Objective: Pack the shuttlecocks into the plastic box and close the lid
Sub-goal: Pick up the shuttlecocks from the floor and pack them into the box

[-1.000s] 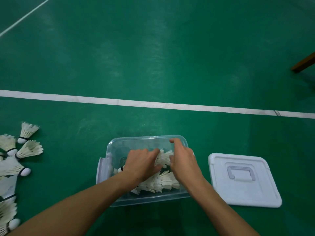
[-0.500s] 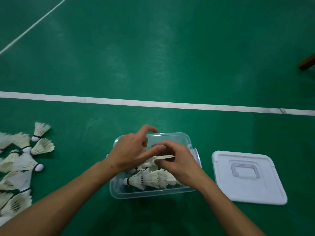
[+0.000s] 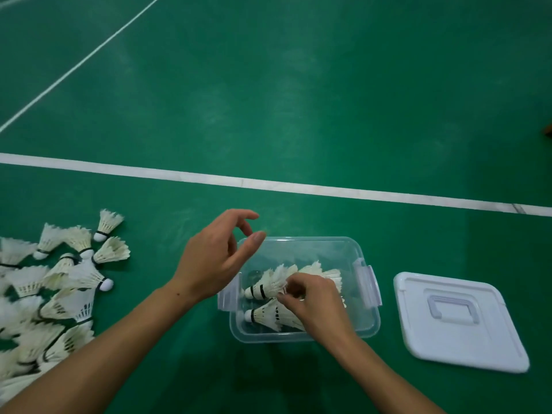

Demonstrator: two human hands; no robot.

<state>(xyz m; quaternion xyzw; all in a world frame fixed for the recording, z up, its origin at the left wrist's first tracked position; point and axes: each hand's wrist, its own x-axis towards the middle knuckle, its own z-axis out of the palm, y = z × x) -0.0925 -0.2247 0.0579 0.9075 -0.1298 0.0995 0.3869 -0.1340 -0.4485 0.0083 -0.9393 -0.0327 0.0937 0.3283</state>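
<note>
Box (image 3: pixel 325 331): clear plastic, on green floor (image 3: pixel 298 100), near centre, lid off. Latch flaps at L and R ends hang open.

Shuttlecocks in box (image 3: pixel 263 289): several, lying on their sides, cork tips pointing left, feathers to the right. Two tips plainly visible; exact count cannot be told, R hand covers part.

R hand (image 3: pixel 313 297): inside box, fingers curled, pinching feathers of the shuttlecocks there. Forearm runs in from near right.

L hand (image 3: pixel 216 258): above box's far-left corner, not touching it. Fingers loosely bent, thumb and fingertips apart, holding nothing.

Lid (image 3: pixel 460 321): white, flat on floor, just right of box, apart from it. Handle recess faces up.

Loose pile (image 3: pixel 68 279): many white shuttlecocks on floor at left, well apart from box, lying at mixed angles, some overlapping; pile runs off the left edge.

White line (image 3: pixel 268 184): crosses floor beyond box, left to right. Second thin line runs diagonally at far left.
</note>
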